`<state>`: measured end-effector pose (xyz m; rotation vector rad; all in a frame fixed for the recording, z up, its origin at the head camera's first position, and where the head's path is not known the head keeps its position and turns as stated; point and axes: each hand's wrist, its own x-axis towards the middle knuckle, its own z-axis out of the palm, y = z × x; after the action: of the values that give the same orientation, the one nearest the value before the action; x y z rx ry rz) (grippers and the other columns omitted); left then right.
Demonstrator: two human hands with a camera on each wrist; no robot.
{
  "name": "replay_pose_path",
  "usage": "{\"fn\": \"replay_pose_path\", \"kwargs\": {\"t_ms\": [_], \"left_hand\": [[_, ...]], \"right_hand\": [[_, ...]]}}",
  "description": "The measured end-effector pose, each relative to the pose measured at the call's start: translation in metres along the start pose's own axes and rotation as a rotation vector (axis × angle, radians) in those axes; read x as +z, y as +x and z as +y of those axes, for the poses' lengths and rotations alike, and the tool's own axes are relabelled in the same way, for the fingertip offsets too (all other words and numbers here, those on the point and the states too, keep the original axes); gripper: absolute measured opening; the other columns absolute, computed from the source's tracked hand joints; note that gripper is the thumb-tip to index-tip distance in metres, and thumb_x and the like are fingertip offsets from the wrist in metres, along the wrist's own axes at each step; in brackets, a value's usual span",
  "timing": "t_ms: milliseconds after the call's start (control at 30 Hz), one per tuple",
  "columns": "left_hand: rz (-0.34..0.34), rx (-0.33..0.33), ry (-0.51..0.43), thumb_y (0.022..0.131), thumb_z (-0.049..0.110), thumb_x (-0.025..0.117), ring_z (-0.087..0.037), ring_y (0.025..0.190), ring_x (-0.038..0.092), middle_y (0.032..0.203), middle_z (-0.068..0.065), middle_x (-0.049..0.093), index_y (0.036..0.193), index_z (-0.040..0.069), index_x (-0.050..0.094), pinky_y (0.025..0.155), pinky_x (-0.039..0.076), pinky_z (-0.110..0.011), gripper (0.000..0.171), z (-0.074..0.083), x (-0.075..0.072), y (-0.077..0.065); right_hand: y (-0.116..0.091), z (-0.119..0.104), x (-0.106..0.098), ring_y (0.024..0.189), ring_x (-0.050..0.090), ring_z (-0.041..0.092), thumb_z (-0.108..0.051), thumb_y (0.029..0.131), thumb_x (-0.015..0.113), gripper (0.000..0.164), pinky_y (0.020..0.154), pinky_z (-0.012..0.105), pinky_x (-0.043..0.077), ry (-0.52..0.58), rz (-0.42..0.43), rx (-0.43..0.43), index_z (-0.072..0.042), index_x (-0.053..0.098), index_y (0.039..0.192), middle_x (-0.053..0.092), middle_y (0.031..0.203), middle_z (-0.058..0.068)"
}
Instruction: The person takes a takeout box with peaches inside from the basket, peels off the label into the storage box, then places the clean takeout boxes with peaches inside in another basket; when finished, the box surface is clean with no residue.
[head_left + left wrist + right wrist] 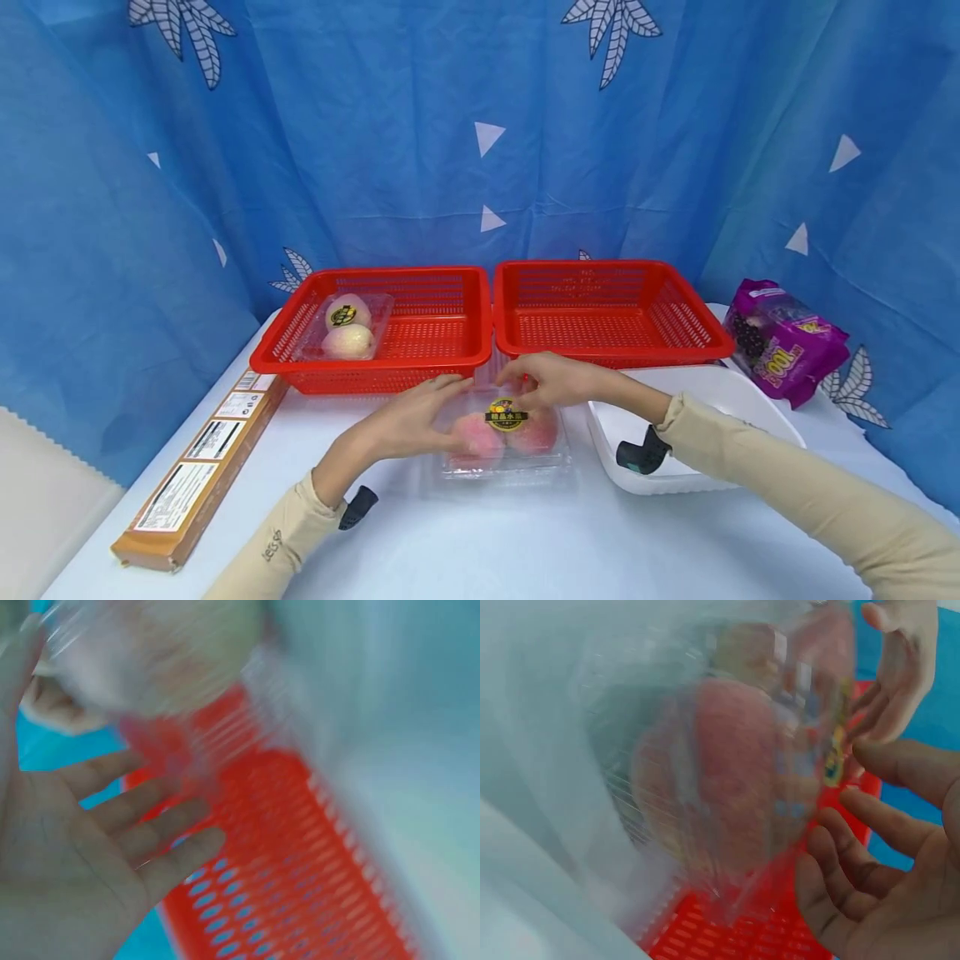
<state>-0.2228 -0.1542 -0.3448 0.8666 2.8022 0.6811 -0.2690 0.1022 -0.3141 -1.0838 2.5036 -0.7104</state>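
A white table [450,542] stands by a blue curtain [420,167] with white shapes [489,137] on it. On the table is a clear box [501,468] with two pink fruits [477,439] inside. Around that box like a clock, a red basket [375,365] with a pack of two pale fruits [348,342] sits at eleven, another red basket [607,329] at one, a purple bag [795,350] at two, a white tub [750,408] at three, and a long brown box [198,467] at nine. The left hand [420,421] is spread at its nine o'clock side; the right hand [551,377], loosely bent, is at one. Whether they touch it, one cannot tell.
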Motion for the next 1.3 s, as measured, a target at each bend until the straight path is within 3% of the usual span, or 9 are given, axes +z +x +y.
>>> {"fn": "replay_pose_path", "kwargs": {"t_ms": [233, 467, 767, 1033, 1300], "left_hand": [[0.008, 0.015, -0.042, 0.073, 0.068, 0.067, -0.027, 0.141, 0.027, 0.154, -0.005, 0.030, 0.151, 0.015, 0.031, 0.107, 0.034, -0.055, 0.101, -0.009, 0.017, 0.009], [-0.007, 0.018, -0.088, 0.073, 0.065, 0.069, -0.025, 0.140, 0.029, 0.152, -0.004, 0.032, 0.152, 0.019, 0.030, 0.105, 0.038, -0.053, 0.099, -0.012, 0.020, 0.012], [-0.009, 0.013, -0.109, 0.073, 0.066, 0.069, -0.025, 0.139, 0.030, 0.151, -0.004, 0.033, 0.152, 0.017, 0.029, 0.105, 0.037, -0.054, 0.102, -0.012, 0.021, 0.013], [-0.019, -0.001, -0.119, 0.073, 0.066, 0.068, -0.027, 0.140, 0.029, 0.152, -0.004, 0.031, 0.153, 0.019, 0.027, 0.105, 0.036, -0.056, 0.101, -0.011, 0.020, 0.012], [-0.019, 0.006, -0.111, 0.073, 0.067, 0.068, -0.026, 0.140, 0.029, 0.153, -0.005, 0.031, 0.152, 0.017, 0.027, 0.106, 0.035, -0.055, 0.102, -0.012, 0.021, 0.012]], "right_hand": [[0.003, -0.008, 0.009, 0.077, 0.055, 0.014, -0.012, 0.084, 0.073, 0.031, 0.064, 0.021, 0.051, -0.036, 0.023, 0.000, -0.005, 0.066, 0.113, 0.060, 0.085, -0.001], [0.005, -0.008, 0.011, 0.075, 0.055, 0.013, -0.009, 0.084, 0.073, 0.016, 0.062, 0.021, 0.052, -0.008, 0.026, 0.017, -0.009, 0.067, 0.099, 0.060, 0.083, -0.001], [0.009, -0.005, 0.014, 0.070, 0.054, 0.012, -0.006, 0.085, 0.070, 0.010, 0.061, 0.021, 0.051, 0.038, 0.029, 0.028, -0.011, 0.063, 0.086, 0.059, 0.077, -0.002], [0.011, -0.007, 0.014, 0.070, 0.053, 0.013, -0.005, 0.088, 0.066, 0.007, 0.060, 0.021, 0.051, 0.042, 0.033, 0.025, -0.009, 0.062, 0.085, 0.057, 0.075, -0.001], [0.008, -0.005, 0.009, 0.074, 0.055, 0.015, -0.005, 0.090, 0.063, 0.005, 0.063, 0.023, 0.052, 0.136, -0.009, 0.014, -0.007, 0.059, 0.088, 0.057, 0.079, 0.002]]}}
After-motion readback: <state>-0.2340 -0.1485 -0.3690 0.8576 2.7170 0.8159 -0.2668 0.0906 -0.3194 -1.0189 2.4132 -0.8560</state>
